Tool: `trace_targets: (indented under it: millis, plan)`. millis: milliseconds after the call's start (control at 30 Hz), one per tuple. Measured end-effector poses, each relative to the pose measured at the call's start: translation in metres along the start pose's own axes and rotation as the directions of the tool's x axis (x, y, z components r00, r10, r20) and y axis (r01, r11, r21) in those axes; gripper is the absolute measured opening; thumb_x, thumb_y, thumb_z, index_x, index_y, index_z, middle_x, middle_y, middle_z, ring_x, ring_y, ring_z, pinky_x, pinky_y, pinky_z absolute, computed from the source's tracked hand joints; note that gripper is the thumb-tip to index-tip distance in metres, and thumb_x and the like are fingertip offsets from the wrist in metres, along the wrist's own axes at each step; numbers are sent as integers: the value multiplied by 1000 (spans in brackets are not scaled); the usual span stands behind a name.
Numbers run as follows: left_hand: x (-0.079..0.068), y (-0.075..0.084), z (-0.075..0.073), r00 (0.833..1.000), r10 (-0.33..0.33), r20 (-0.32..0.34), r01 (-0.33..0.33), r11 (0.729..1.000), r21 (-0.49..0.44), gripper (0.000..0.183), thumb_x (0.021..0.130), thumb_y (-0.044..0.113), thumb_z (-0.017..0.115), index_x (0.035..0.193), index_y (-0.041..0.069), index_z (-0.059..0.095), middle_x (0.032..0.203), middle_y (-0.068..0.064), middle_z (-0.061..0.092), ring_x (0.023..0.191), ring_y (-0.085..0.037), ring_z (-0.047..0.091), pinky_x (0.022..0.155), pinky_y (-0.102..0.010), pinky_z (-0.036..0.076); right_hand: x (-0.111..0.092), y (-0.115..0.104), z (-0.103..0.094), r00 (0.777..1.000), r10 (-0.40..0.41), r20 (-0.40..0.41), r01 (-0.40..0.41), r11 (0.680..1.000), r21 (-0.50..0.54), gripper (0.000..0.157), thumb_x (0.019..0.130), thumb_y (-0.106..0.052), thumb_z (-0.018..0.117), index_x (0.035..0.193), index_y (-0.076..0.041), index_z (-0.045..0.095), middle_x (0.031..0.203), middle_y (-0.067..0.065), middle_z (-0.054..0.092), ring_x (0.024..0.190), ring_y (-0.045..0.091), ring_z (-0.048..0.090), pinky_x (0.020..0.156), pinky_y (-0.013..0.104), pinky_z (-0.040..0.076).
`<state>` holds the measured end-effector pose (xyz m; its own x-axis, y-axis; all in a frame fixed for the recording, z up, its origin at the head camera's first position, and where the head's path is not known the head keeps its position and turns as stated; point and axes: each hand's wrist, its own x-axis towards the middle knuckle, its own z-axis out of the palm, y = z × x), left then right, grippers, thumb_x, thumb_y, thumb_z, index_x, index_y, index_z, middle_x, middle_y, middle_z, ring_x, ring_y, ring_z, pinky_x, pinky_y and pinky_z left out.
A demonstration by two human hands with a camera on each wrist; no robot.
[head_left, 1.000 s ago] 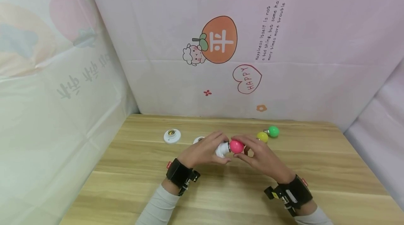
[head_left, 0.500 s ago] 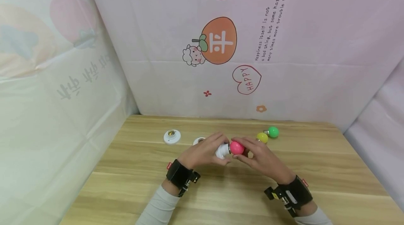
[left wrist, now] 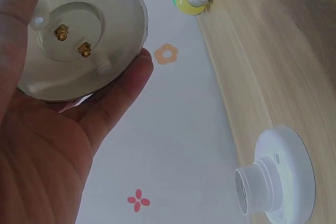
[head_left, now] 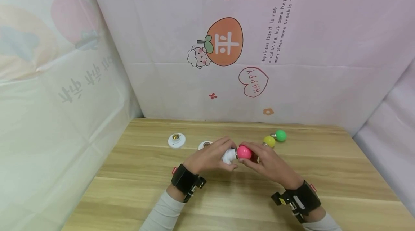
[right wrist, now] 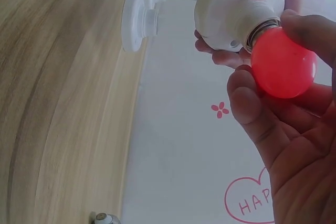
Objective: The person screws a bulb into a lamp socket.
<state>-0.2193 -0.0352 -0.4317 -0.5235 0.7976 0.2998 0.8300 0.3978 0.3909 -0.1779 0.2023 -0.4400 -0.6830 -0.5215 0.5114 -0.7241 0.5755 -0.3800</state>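
Observation:
My left hand [head_left: 210, 155] grips a white round lamp holder [right wrist: 226, 17] by its rim, off the table. Its hollow back, with two brass screws, faces the left wrist camera. Between the fingers and thumb of my right hand [head_left: 272, 161] is a red light bulb [right wrist: 283, 64]. The bulb's metal screw base sits at the mouth of the lamp holder's socket, part of the thread showing in the right wrist view. In the head view the bulb [head_left: 244, 152] points to the right, and my left hand covers much of the holder.
Two more white lamp holders stand on the wooden table [head_left: 146, 188], one at the left [head_left: 176, 140] and one partly behind my left hand [head_left: 204, 145]. A yellow bulb [head_left: 269, 141] and a green bulb [head_left: 280, 135] lie at the back right. Printed cloth hangs behind.
Both hands stay nearly in place. The red bulb and the lamp holder have shifted very slightly right and down in the head view, and the right fingers have moved a little around the bulb.

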Motion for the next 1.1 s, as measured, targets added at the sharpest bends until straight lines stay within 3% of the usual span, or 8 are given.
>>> trace_targets:
  millis: [400, 733, 967, 1100]
  plan:
    - [0, 0, 0, 1000, -22, 13, 22, 1000, -9, 43, 81, 44, 70, 111, 19, 52, 106, 11, 48, 90, -2, 48, 71, -9, 46, 1, -5, 0, 992, 118, 44, -119, 993, 11, 36, 90, -40, 66, 118, -18, 61, 91, -14, 59, 71, 4, 52, 58, 20, 49]
    - [-2, 1, -2, 999, -47, -8, 47, 999, 20, 35, 84, 44, 63, 109, 22, 52, 104, 12, 47, 86, -2, 48, 62, -10, 46, 0, -3, 3, 981, 177, 74, -180, 983, 29, 46, 90, -49, 61, 125, -20, 58, 98, -15, 58, 78, 6, 53, 63, 23, 51]
    - [-2, -1, -1, 999, -36, -16, 36, 999, 4, 36, 83, 41, 66, 109, 20, 52, 104, 12, 48, 86, -2, 48, 64, -10, 46, 0, 0, -1, 991, 114, 64, -116, 993, 24, 72, 83, -53, 67, 141, -15, 45, 124, -5, 55, 94, 9, 56, 73, 30, 55]
    - [-2, -2, -1, 999, -40, -11, 40, 998, -41, 38, 83, 41, 67, 111, 20, 52, 103, 11, 49, 85, -2, 50, 63, -10, 47, 2, 0, -1, 999, 20, 33, -22, 998, 58, 73, 79, -44, 76, 139, -15, 44, 133, -3, 50, 106, 9, 53, 84, 33, 54]
